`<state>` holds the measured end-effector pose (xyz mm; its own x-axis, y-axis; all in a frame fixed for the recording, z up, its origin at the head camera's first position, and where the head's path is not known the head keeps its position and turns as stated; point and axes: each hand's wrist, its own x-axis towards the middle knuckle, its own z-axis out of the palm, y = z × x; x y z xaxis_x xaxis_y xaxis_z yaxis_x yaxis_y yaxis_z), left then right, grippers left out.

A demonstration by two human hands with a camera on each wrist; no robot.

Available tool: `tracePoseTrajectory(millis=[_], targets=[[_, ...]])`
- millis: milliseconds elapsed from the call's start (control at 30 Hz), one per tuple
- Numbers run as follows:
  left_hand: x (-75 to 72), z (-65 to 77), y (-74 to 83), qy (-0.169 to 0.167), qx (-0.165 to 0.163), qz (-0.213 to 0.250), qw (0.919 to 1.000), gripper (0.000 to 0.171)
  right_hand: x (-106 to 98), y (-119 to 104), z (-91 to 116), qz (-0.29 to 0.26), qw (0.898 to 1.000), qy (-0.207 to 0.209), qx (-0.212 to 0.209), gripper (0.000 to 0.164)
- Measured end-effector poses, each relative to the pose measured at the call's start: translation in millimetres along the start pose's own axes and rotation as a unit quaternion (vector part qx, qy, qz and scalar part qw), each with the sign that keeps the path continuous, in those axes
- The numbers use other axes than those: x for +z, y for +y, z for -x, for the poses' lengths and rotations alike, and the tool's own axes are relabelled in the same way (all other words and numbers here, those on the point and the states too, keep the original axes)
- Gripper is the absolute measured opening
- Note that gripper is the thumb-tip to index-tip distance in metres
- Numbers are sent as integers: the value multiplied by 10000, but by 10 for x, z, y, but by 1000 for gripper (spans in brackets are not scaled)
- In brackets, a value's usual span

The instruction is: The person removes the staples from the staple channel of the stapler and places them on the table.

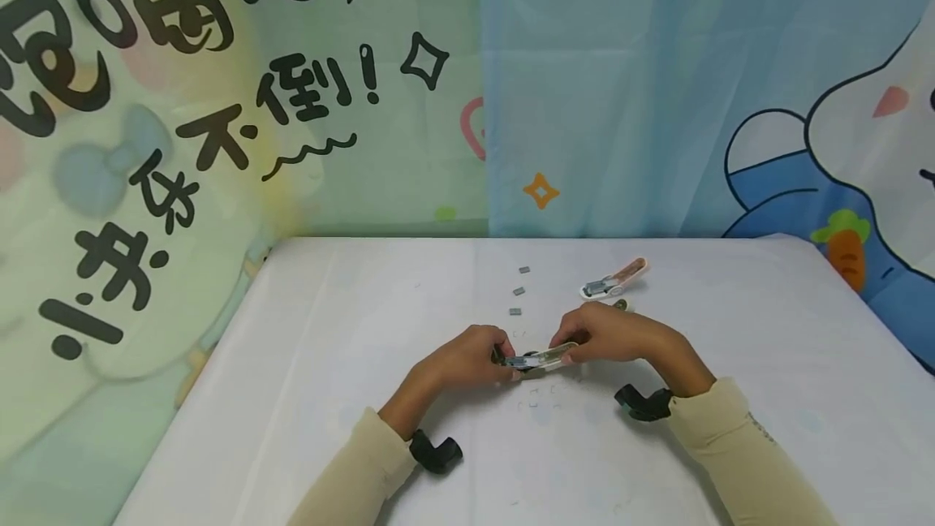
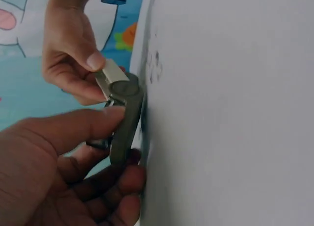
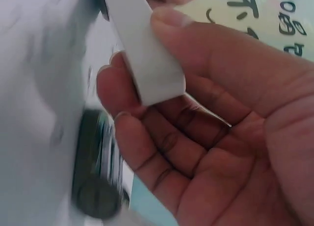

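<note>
Both hands hold one stapler (image 1: pixel 536 360) low over the white table, its metal staple channel showing between them. In the left wrist view, my left hand (image 2: pixel 39 157) grips the stapler's dark grey-green part (image 2: pixel 128 123) between thumb and fingers. My right hand (image 1: pixel 602 333) pinches its cream end (image 3: pixel 149 59), thumb on one face and fingers behind. The cream part angles away from the dark part at the round pivot. Behind the right hand lies another dark green stapler (image 3: pixel 93 172), mostly hidden in the head view.
An orange-and-white stapler (image 1: pixel 615 278) lies farther back. Short staple strips (image 1: pixel 514 312) stand in a row behind the hands. Several loose staples (image 1: pixel 533 405) are scattered on the white tabletop (image 1: pixel 365 291). A printed curtain (image 1: pixel 621 88) hangs beyond the far edge.
</note>
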<state>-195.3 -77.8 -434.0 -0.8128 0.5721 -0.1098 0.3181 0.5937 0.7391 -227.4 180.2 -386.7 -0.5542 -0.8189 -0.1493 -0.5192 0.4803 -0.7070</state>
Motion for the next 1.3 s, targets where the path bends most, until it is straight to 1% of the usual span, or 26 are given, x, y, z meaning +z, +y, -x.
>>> tracePoseTrajectory(millis=[100,267,433,567,667,733,800,900,967,1067,1200,1300], targets=[[66,-73,89,-184,185,110,9996,14,-47,38,158,-27,9999,41,98,24],[187,-177,223,-311,446,-64,9985,15,-105,66,377,-192,9996,25,190,24],[332,-253,297,-472,615,-309,9965,18,-122,92,548,-373,9989,13,297,23],[418,-303,343,-467,722,-466,9952,18,-131,126,644,-292,9988,83,375,22],[438,-341,400,-397,806,-437,9950,17,-176,135,714,-253,9978,163,589,22],[438,-365,429,-339,830,-477,9948,17,-211,127,739,-242,9971,224,686,22],[436,-383,448,-305,773,-481,9954,16,-232,119,744,-233,9965,266,752,23],[411,-423,411,-258,715,-573,9955,16,-257,121,677,-276,9956,219,868,23],[412,-450,385,-282,748,-595,9950,16,-251,128,656,-309,9943,166,1004,23],[424,-480,366,-347,879,-616,9936,17,-233,134,662,-360,9924,98,1175,23],[436,-488,381,-319,844,-550,9944,17,-226,140,683,-351,9926,99,1159,23],[467,-489,386,-233,808,-531,9950,17,-233,146,701,-365,9929,107,1129,23]])
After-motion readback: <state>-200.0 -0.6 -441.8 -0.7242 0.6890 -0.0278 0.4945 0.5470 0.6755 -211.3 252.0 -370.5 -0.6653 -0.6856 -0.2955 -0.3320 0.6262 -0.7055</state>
